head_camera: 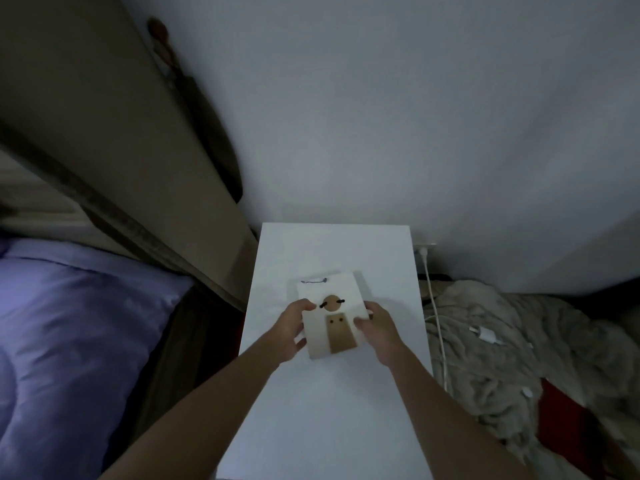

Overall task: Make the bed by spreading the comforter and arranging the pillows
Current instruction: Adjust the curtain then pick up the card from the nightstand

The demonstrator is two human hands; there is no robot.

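A small white box with a brown round patch and a brown flap lies on the white bedside table. My left hand grips its left edge and my right hand grips its right edge. The bed, with lilac bedding, fills the lower left. No pillow is clearly told apart from the bedding.
A tan headboard runs diagonally along the bed's far side, with a dark gap between bed and table. To the right of the table a rumpled grey blanket lies on the floor with a white charger and cable. White wall lies behind.
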